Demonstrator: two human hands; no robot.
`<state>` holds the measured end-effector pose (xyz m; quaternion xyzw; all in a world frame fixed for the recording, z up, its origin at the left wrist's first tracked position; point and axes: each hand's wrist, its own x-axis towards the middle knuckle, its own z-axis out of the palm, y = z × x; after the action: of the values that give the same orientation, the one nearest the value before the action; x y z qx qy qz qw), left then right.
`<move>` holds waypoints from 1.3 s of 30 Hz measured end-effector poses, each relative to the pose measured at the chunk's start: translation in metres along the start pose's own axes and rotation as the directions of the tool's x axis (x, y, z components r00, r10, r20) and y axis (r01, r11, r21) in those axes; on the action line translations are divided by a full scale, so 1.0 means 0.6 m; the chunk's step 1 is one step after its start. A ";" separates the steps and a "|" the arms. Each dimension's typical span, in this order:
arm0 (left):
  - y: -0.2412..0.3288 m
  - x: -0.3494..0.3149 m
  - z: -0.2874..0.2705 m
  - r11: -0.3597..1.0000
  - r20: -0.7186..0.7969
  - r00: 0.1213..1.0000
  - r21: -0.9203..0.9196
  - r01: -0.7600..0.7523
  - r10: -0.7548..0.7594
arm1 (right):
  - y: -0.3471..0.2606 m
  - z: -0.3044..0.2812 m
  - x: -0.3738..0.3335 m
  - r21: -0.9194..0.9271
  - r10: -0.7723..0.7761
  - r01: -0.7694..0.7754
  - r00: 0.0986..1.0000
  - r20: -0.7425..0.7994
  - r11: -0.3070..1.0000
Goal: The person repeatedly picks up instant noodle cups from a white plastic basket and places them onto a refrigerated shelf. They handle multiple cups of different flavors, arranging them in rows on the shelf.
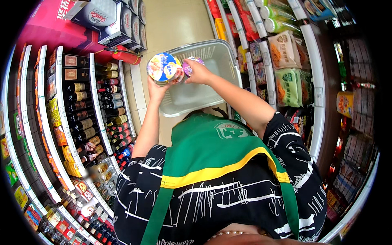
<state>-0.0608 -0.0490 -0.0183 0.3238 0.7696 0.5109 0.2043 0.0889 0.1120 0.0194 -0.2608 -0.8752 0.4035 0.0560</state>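
Note:
My left hand is closed around an instant noodle cup with a round blue lid that carries a food picture. The cup is lifted over the left side of a grey plastic basket. Close beside it, my right hand grips a purple-topped tub, partly covered by the fingers; its exact kind does not show. The basket has a slotted wall, and its visible bottom is plain grey. Both forearms reach forward past a green apron with a yellow band.
Shelves of wine bottles run along the left. On the right, shelves hold bagged food and green-capped jars. Stacked cartons and a red fire extinguisher stand at the far left of the tiled aisle.

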 end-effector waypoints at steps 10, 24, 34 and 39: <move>0.034 0.027 -0.033 0.987 0.224 0.968 -0.090 0.134 -0.111 | -0.019 0.003 0.042 0.426 -0.029 -0.014 0.995 0.095 0.905; 0.277 0.012 0.033 0.798 0.533 0.837 -0.556 0.232 0.128 | -0.071 -0.206 -0.174 0.849 0.122 0.072 0.980 -0.158 0.523; 0.425 -0.071 0.161 0.806 0.812 0.493 -0.502 0.314 0.313 | -0.090 -0.259 -0.395 0.818 0.360 0.416 0.750 -0.555 0.397; 0.501 -0.121 0.228 0.791 0.777 0.247 -0.609 0.064 0.579 | -0.125 -0.259 -0.491 0.671 0.465 0.422 0.494 -0.734 0.610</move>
<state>0.1661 0.0700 0.2029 0.6186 0.2543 0.4334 0.6040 0.3584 0.0290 0.2116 -0.3848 -0.4404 0.5560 0.5906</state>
